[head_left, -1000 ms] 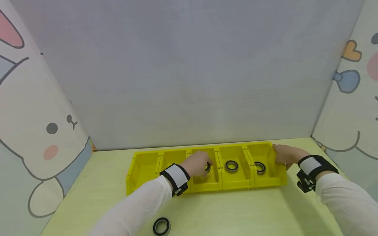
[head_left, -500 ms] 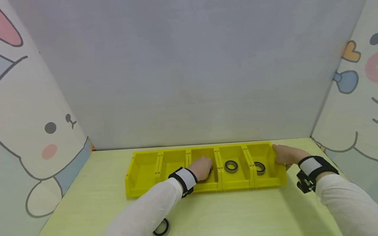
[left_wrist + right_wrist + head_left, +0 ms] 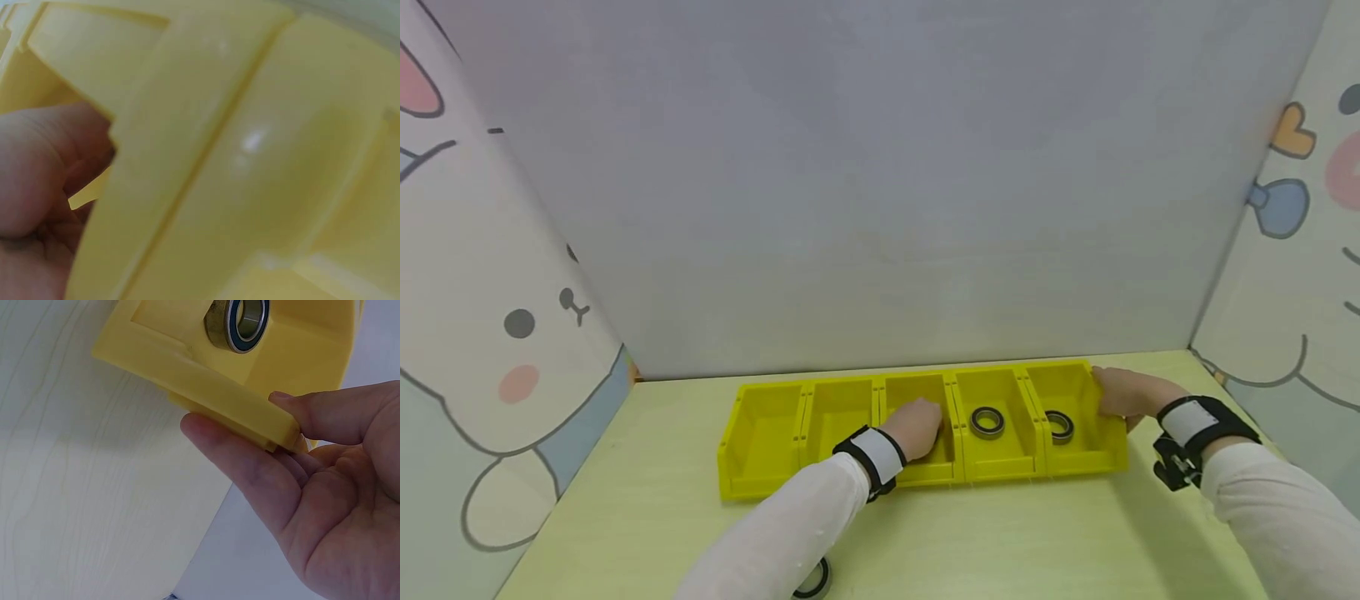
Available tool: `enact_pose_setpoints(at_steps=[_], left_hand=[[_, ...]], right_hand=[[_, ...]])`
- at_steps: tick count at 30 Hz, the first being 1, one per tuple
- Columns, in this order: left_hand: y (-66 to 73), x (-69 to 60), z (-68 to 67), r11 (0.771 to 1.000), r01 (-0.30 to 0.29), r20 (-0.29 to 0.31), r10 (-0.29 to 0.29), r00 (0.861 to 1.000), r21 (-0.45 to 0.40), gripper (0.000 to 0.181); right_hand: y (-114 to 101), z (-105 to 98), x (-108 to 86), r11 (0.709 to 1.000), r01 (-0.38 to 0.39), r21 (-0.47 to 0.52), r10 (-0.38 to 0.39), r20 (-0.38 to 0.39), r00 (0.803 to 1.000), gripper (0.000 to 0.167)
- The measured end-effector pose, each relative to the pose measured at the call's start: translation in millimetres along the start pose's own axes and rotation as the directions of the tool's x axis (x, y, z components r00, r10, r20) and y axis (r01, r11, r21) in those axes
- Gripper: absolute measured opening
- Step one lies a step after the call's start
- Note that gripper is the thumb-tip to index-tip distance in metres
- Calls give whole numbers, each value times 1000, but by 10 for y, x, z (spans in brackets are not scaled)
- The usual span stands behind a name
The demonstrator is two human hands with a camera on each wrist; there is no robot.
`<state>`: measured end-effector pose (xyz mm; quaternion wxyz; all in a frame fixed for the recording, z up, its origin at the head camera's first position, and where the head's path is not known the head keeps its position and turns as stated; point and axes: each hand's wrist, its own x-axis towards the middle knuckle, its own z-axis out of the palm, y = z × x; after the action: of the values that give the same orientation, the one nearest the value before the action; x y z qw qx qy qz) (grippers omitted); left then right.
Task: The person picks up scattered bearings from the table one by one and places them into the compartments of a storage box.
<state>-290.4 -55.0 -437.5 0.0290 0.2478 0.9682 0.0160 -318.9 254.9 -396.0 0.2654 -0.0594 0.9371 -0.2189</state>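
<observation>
Left hand (image 3: 913,427) is inside the middle compartment of the yellow bin row (image 3: 760,490), with the fingers bent; whether it grips something I cannot tell, because the fingertips are hidden; right hand (image 3: 1127,392) pinches the right end wall of this row between thumb and fingers; one bearing (image 3: 987,434) lies in the compartment second from right, and another bearing (image 3: 1060,439) in the rightmost one; a third bearing (image 3: 826,577) lies on the pale surface (image 3: 970,542), partly covered by the left sleeve (image 3: 775,533).
</observation>
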Motion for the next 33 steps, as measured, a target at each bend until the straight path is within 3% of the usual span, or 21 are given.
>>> enact_pose_setpoints(at_steps=[9,14,17,21,26,29,33], left_hand=[[19,25,-15,1000,2,27,-2,1000,8,20],[14,-18,-114,999,-31,101,35,994,-39,4],[-1,-135,-270,996,-34,126,45,991,-87,28],[-19,-391,-593,995,-41,100,50,994,-94,64],[-64,-857,-963,993,-59,11,60,998,-106,75],[-128,-1198,-1057,992,-60,-64,53,997,-111,76],[-251,-1618,-975,994,-12,-176,-8,984,-111,75]], right_hand=[[16,-23,0,1000,-4,2,4,-3,1000,65],[28,-17,-3,1000,-6,10,6,-3,1000,66],[27,-13,5,1000,-10,16,10,0,1000,67],[34,-26,32,999,-27,20,27,4,1000,66],[48,-35,41,999,-38,29,38,8,999,66],[36,-32,21,999,-30,32,29,6,1000,66],[10,-23,-4,999,-18,35,18,4,1000,63]])
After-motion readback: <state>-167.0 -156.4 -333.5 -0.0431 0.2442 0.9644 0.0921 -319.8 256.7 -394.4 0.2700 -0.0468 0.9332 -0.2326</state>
